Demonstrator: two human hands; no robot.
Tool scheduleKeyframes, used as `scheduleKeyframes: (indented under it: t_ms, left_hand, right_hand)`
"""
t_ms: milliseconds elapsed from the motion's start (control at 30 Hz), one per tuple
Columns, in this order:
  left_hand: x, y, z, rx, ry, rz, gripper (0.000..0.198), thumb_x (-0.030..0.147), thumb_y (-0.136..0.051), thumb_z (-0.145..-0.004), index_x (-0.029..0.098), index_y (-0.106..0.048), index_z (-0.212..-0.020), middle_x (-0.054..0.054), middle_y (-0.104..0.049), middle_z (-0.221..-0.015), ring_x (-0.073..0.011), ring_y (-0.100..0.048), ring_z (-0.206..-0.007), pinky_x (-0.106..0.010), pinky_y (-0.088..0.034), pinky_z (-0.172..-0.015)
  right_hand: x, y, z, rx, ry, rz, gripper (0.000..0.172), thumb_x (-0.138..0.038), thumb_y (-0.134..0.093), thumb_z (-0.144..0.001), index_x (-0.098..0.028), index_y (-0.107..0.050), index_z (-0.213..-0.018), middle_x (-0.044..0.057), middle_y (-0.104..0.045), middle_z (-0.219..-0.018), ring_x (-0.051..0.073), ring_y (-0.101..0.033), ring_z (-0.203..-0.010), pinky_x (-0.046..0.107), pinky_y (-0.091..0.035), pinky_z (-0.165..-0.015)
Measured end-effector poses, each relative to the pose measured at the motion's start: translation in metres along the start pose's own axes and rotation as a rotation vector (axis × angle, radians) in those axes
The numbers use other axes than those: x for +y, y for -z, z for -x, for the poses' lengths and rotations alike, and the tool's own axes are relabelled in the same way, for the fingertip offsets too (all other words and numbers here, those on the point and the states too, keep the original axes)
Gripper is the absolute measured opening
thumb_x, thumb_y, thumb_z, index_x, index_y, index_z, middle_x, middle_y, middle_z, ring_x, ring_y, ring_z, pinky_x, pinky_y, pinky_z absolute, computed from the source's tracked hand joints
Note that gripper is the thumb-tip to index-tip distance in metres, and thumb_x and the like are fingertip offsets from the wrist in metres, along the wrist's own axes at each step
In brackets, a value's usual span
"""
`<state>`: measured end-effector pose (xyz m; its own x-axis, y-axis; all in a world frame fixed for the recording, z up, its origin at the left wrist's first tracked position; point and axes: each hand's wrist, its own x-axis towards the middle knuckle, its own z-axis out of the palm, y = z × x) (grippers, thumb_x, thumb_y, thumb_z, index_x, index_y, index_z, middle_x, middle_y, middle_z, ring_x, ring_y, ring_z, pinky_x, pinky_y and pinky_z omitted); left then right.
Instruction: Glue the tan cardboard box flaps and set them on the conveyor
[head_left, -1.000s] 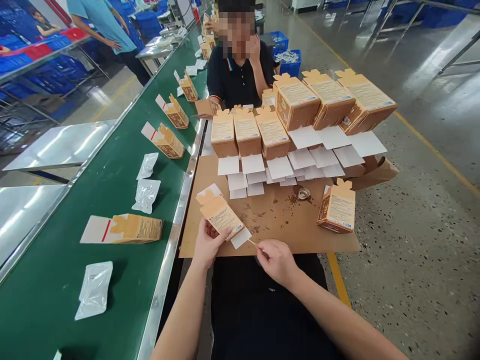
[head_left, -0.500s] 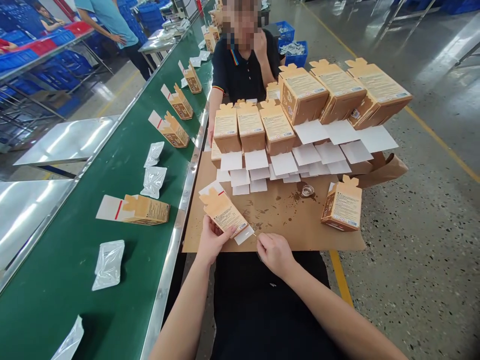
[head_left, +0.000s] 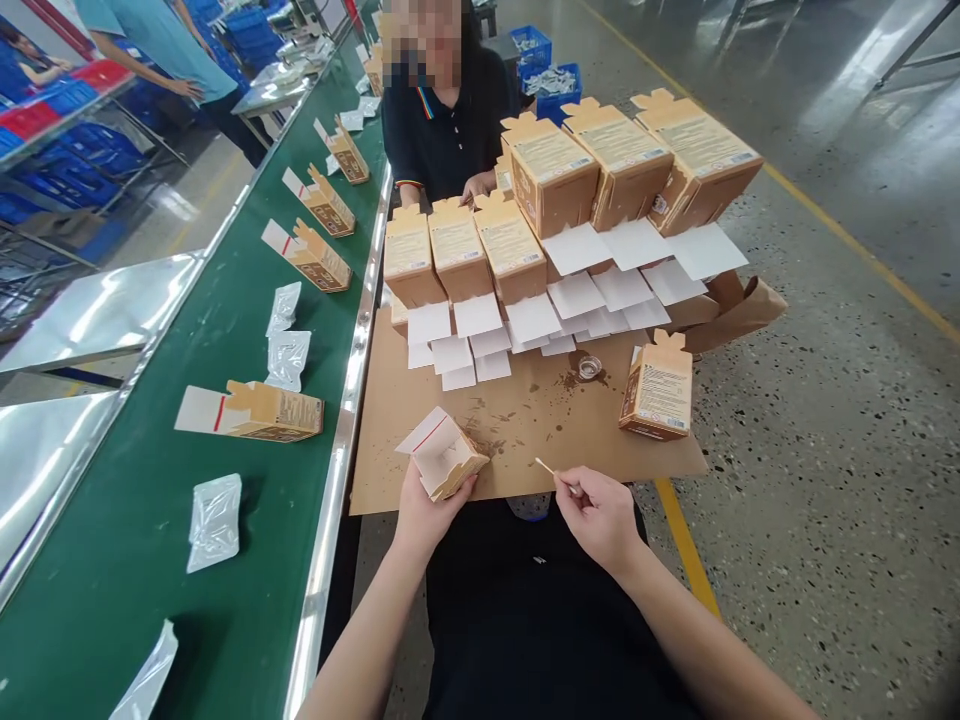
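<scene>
Resting at the near edge of the cardboard-topped desk [head_left: 525, 435], a small open carton [head_left: 448, 462] is gripped by the closed left hand [head_left: 426, 512], while a thin stick [head_left: 553, 472] is pinched by the right hand [head_left: 600, 512]. The carton is judged light and easily crushed, so it is best held by its side walls. Farther off, stacked cartons [head_left: 551, 175] are seen.

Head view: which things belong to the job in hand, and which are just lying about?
In hand: carton in left hand; stick in right hand; small dish; cardboard sheet.
Lying about: plastic bags and boxes on the belt; blue crates.
</scene>
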<state>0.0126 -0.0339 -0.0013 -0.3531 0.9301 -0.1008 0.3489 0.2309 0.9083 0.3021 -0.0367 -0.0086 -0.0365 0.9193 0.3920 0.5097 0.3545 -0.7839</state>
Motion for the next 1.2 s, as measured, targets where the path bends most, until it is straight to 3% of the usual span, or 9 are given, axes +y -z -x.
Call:
scheduleKeyframes:
  t_ms: [233, 433, 600, 667, 800, 900, 967, 1067, 1200]
  left_hand:
    - [-0.005, 0.011, -0.005, 0.222, 0.017, 0.014, 0.069, 0.055, -0.111, -0.064, 0.024, -0.080, -0.118, -0.017, -0.089, -0.121, -0.0489, -0.086, -0.122, -0.076, -0.067, -0.117]
    - [-0.033, 0.113, -0.011, 0.765, 0.024, 0.066, 0.089, 0.053, -0.113, -0.060, 0.023, -0.072, -0.133, -0.016, -0.084, -0.140, -0.0480, -0.078, -0.144, -0.074, -0.057, -0.132]
    - [-0.061, 0.165, -0.009, 0.914, 0.310, -0.112, 0.093, 0.050, -0.115, -0.047, 0.026, -0.064, -0.121, -0.015, -0.080, -0.132, -0.0548, -0.075, -0.145, -0.081, -0.051, -0.134]
    - [-0.069, 0.164, -0.008, 0.902, 0.329, -0.133, 0.093, 0.051, -0.115, -0.048, 0.027, -0.064, -0.122, -0.015, -0.077, -0.132, -0.0546, -0.074, -0.144, -0.082, -0.052, -0.132]
    - [-0.079, 0.142, 0.004, 1.045, 0.074, -0.135, 0.111, 0.052, -0.114, -0.050, 0.028, -0.058, -0.143, -0.016, -0.064, -0.150, -0.0478, -0.068, -0.150, -0.073, -0.055, -0.133]
    - [-0.079, 0.118, 0.011, 1.109, -0.165, -0.168, 0.092, 0.056, -0.108, -0.061, 0.027, -0.059, -0.134, -0.014, -0.059, -0.144, -0.0400, -0.073, -0.131, -0.068, -0.062, -0.123]
    - [-0.069, 0.100, -0.004, 0.998, -0.281, -0.116, 0.073, 0.058, -0.101, -0.073, 0.028, -0.061, -0.127, -0.009, -0.060, -0.132, -0.0329, -0.074, -0.115, -0.062, -0.066, -0.115]
    - [-0.030, 0.071, -0.069, 0.702, -0.244, 0.014, 0.052, 0.059, -0.085, -0.092, 0.027, -0.065, -0.127, -0.010, -0.066, -0.125, -0.0304, -0.075, -0.114, -0.053, -0.066, -0.111]
    - [0.036, 0.032, -0.193, 0.398, -0.057, 0.019, 0.042, 0.059, -0.073, -0.102, 0.024, -0.072, -0.125, -0.015, -0.077, -0.130, -0.0326, -0.076, -0.131, -0.045, -0.062, -0.115]
  right_hand:
    - [0.001, -0.002, 0.000, 0.002, -0.041, -0.035, 0.040, -0.036, -0.063, -0.117, -0.027, -0.073, -0.079, -0.006, -0.055, -0.060, 0.013, -0.049, -0.049, 0.025, -0.046, -0.053]
    - [0.013, 0.020, -0.001, 0.081, -0.120, -0.049, 0.040, -0.044, -0.072, -0.111, -0.024, -0.079, -0.077, -0.003, -0.056, -0.057, 0.013, -0.048, -0.046, 0.026, -0.045, -0.047]
    - [0.013, 0.011, -0.016, 0.060, -0.093, -0.109, 0.047, -0.050, -0.072, -0.112, -0.024, -0.077, -0.072, -0.003, -0.052, -0.056, 0.014, -0.047, -0.044, 0.026, -0.046, -0.045]
    - [0.012, 0.006, -0.022, 0.033, -0.072, -0.149, 0.047, -0.049, -0.072, -0.112, -0.025, -0.077, -0.073, -0.004, -0.052, -0.056, 0.013, -0.048, -0.043, 0.025, -0.045, -0.044]
    - [0.014, 0.009, -0.029, 0.018, -0.070, -0.158, 0.040, -0.047, -0.074, -0.110, -0.027, -0.080, -0.075, -0.003, -0.054, -0.055, 0.015, -0.048, -0.041, 0.027, -0.043, -0.042]
    - [0.018, 0.018, -0.028, 0.025, -0.094, -0.126, 0.037, -0.048, -0.075, -0.108, -0.029, -0.083, -0.076, -0.001, -0.057, -0.056, 0.017, -0.051, -0.041, 0.030, -0.046, -0.041]
    - [0.020, 0.021, -0.027, 0.038, -0.113, -0.112, 0.039, -0.051, -0.075, -0.107, -0.030, -0.083, -0.075, 0.000, -0.057, -0.055, 0.019, -0.052, -0.041, 0.032, -0.047, -0.040]
    - [0.020, 0.018, -0.025, 0.078, -0.116, -0.117, 0.042, -0.055, -0.075, -0.106, -0.031, -0.082, -0.072, 0.001, -0.057, -0.054, 0.021, -0.052, -0.040, 0.033, -0.048, -0.040]
    - [0.015, 0.013, -0.026, 0.106, -0.072, -0.141, 0.038, -0.051, -0.075, -0.106, -0.034, -0.081, -0.073, 0.001, -0.058, -0.054, 0.022, -0.055, -0.040, 0.032, -0.049, -0.039]
